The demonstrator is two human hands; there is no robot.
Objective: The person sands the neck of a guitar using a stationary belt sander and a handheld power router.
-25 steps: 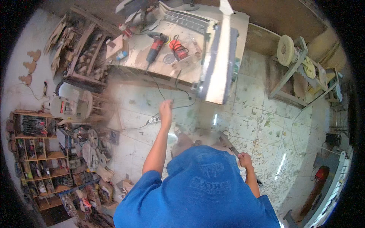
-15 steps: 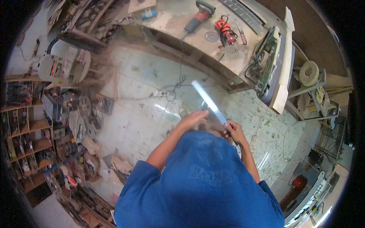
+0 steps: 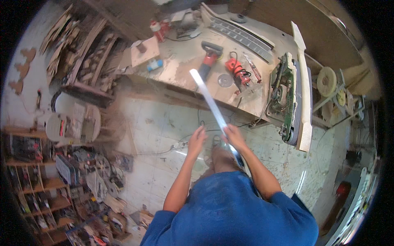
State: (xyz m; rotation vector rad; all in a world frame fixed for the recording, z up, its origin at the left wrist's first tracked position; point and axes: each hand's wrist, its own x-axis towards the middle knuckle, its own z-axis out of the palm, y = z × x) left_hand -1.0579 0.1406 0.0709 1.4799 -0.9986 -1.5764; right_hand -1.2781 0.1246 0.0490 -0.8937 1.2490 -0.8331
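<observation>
A long, shiny metal ruler (image 3: 211,103) slants up and to the left, its far end over the front part of the workbench (image 3: 176,84). My right hand (image 3: 234,138) is closed around its lower part, and a short length sticks out below the hand toward my lap. To the left of the ruler, apart from it, my left hand (image 3: 197,141) is raised with loosely bent fingers and nothing visible in it. Both hands are slightly blurred. A green belt sander (image 3: 285,94) stands at the bench's right end, with a long pale shaped wooden piece (image 3: 303,78) along it.
On the bench lie an angle grinder (image 3: 208,61), a red power tool (image 3: 238,70), a round disc (image 3: 225,80), a slotted metal strip (image 3: 242,39) and a blue roll (image 3: 155,64). Cables and a power strip (image 3: 179,145) lie on the floor. Cluttered shelves (image 3: 39,184) stand left.
The view has shifted, showing more of the bench. The ruler has moved up and left over the bench edge, still in my right hand. My left hand has drawn away from it.
</observation>
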